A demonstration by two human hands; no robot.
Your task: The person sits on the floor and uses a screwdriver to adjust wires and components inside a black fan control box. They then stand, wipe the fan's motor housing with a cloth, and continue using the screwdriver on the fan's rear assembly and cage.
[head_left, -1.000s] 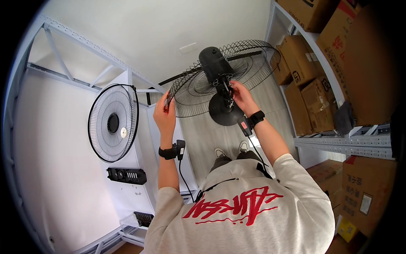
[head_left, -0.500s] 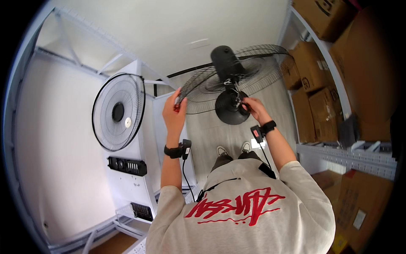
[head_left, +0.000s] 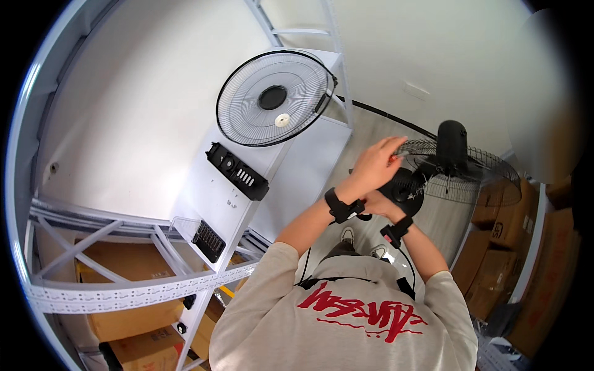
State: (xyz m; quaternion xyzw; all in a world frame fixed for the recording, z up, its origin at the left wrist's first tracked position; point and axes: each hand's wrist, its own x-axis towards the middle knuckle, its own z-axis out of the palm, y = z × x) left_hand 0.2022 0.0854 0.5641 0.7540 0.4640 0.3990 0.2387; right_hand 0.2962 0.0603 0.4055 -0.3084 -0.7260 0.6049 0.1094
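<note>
A black pedestal fan [head_left: 452, 145] stands on the floor to the right, its wire grille facing away and its round base [head_left: 405, 196] below. My left hand [head_left: 373, 167] is in front of the grille's near edge. Its fingers are closed on a small red and silver tool [head_left: 394, 158]. Under my left wrist, beside the base, is my right hand [head_left: 382, 205]. Its fingers look curled, with a dark piece [head_left: 365, 217] just below them. My left forearm partly hides these fingers, so what they hold is unclear.
On the white worktop lie a detached round grille [head_left: 247, 117] with a white disc on it, a black slotted panel [head_left: 236, 171] and a smaller black box [head_left: 209, 241]. Metal racking [head_left: 142, 278] runs along the lower left. Cardboard boxes [head_left: 489, 266] line the right.
My view has swung left, so the fan sits farther right and the worktop nearer the middle. My hands, apart before, have come together, with my left wrist now crossing over my right hand.
</note>
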